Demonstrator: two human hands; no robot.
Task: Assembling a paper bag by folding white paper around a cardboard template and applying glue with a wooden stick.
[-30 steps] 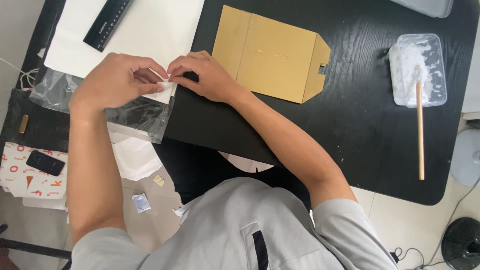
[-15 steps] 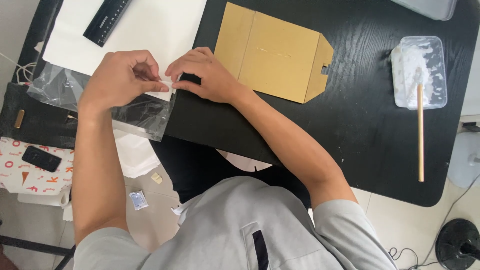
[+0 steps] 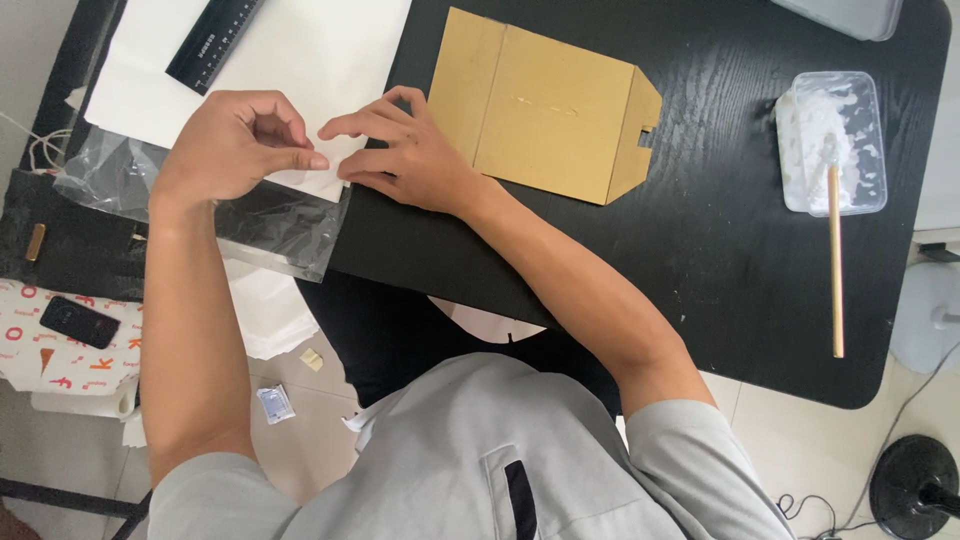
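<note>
Where the black table (image 3: pixel 640 260) meets its left edge, a white paper sheet (image 3: pixel 330 60) lies flat, its lower corner pinched by the left hand (image 3: pixel 235 145) and pressed under the right hand (image 3: pixel 405 150). Judged light, thin, easily creased; best taken at that corner. Clear plastic bag (image 3: pixel 270 225) beneath.

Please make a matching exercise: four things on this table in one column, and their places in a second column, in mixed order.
1. black ruler
2. brown cardboard piece
3. wooden stick
4. clear plastic bag

a. one end in the clear plastic tray
b. table centre, lying flat
c. under the left hand
d. on the white paper, top left

Pairs: 1-d, 2-b, 3-a, 4-c
</note>
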